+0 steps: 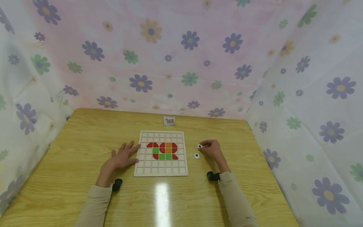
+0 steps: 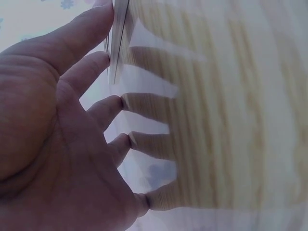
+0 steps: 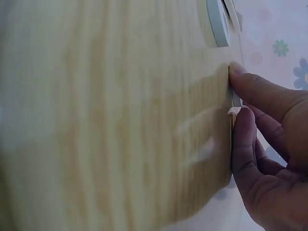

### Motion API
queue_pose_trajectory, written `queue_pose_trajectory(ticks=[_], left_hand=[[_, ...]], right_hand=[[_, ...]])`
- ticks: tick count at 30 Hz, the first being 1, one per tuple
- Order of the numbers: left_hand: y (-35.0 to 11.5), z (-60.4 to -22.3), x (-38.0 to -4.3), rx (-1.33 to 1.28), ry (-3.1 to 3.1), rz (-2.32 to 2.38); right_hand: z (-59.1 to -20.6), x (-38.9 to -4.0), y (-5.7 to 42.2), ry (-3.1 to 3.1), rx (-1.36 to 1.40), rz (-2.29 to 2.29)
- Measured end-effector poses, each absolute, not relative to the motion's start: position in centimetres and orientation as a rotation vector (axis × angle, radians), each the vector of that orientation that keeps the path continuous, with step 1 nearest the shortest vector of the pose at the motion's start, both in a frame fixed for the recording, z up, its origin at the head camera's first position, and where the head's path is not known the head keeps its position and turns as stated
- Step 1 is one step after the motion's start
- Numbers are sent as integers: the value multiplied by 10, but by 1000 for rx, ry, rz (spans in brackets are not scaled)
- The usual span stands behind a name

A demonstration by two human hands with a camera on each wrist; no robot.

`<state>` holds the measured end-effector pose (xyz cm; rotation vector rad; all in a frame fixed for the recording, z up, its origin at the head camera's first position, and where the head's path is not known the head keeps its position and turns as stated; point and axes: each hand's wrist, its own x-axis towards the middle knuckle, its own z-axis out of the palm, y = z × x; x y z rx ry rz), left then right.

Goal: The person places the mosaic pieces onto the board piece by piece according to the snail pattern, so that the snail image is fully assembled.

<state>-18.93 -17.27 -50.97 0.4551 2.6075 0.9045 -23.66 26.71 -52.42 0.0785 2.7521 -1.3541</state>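
Note:
A pale wooden grid board [image 1: 144, 170] lies on the table. On it, red curved pieces [image 1: 155, 156], green squares [image 1: 162, 156] and orange squares [image 1: 168, 150] form a pattern. My left hand [image 1: 121, 157] rests at the board's left edge, fingers spread, thumb and fingertips at the rim; the left wrist view shows its palm [image 2: 72, 130] beside the thin board edge. Right of the board, my right hand [image 1: 212, 149] pinches a white disc with a black dot [image 1: 199, 146] between thumb and finger, low over the tabletop. A second such disc [image 1: 197, 156] lies just nearer to me.
Behind the board lies a small picture card [image 1: 169, 121] showing a similar red, green and orange pattern. The wood-grain table [image 1: 93, 132] is bounded by flower-printed sheets [image 1: 170, 69] at the back and both sides. Black wrist devices [image 1: 213, 176] sit below my hands.

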Motion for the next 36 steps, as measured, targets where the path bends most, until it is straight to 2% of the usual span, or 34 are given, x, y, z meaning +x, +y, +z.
queue_pose_trajectory(ticks=[14,27,36], left_hand=[[-171,-507,-189,451,2610,904],[-171,-510,-189,439,2614,896],[-171,-509,-189,430,2611,906]], right_hand=[[-521,-236,265,2783,173,-1373],[-523,-240,258,2796,130,-1447],[-511,-242,239,2675,92,-1559]])
